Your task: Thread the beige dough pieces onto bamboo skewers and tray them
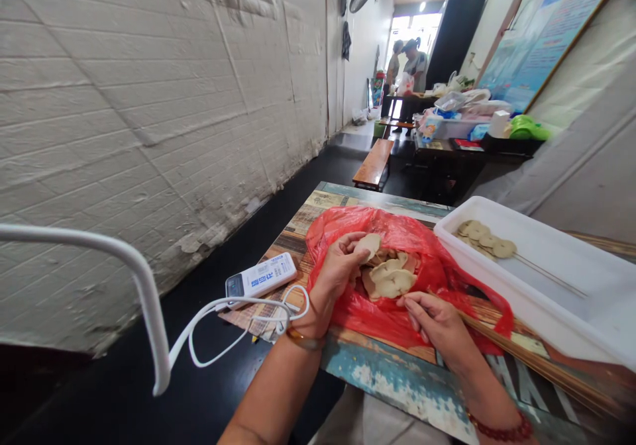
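In my left hand (342, 263) is a thin, round beige slice (368, 247), pinched between thumb and fingers. Below it, more beige slices (390, 279) lie heaped in the open mouth of a red plastic bag (342, 223). My right hand (430, 316) is closed in a pinch at the heap's near right edge; whatever its fingertips hold is too small to make out. A bundle of thin bamboo skewers (541, 369) runs from behind this hand towards the lower right. Inside the white tray (527, 326), several slices (487, 238) are threaded on skewers (551, 275).
A white power bank (261, 276) with a looped white cable (218, 309) lies at the left of the patterned table (377, 372). A white curved bar (144, 293) stands at far left. Beyond are a wooden bench (375, 161), a cluttered table (447, 148) and two people (415, 64).
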Tool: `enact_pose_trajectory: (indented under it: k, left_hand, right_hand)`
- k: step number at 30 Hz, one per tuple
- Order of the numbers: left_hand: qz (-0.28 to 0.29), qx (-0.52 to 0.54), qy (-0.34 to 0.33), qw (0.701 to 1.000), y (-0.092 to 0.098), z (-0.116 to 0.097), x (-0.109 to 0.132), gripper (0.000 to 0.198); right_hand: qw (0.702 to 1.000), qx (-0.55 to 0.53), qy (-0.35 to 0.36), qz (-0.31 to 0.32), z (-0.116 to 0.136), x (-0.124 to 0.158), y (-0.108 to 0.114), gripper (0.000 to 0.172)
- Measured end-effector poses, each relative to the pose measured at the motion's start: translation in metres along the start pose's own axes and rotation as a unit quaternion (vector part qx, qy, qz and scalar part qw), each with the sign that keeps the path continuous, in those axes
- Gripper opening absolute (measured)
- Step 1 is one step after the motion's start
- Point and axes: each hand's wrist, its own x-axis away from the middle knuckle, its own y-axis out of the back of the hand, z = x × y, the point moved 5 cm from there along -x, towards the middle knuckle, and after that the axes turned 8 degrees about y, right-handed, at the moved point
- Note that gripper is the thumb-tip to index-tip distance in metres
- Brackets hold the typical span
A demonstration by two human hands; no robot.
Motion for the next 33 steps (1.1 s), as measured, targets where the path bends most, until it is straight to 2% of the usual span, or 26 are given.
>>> enact_pose_trajectory:
  k: [5, 14, 22, 33]
  left_hand:
    - [0.009, 0.010, -0.008, 1.000, -0.002, -0.004, 0.001, 0.049]
    - [-0.052, -0.042, -0.018, 0.998, 0.005, -0.005, 0.000, 0.046]
    - [-0.080, -0.100, -0.049, 0.991, 0.003, -0.009, 0.001, 0.041]
    - [-0.088, -0.171, -0.089, 0.977, -0.001, -0.011, 0.003, 0.039]
  right_hand:
    - [1.000, 0.002, -0.002, -0.002, -0.002, -0.001, 0.000, 0.039]
    - [1.000, 0.015, 0.005, 0.004, -0.002, 0.000, -0.001, 0.037]
    - [1.000, 0.018, 0.011, 0.000, -0.003, 0.000, 0.000, 0.037]
    - [1.000, 0.021, 0.016, -0.004, -0.003, -0.001, -0.002, 0.037]
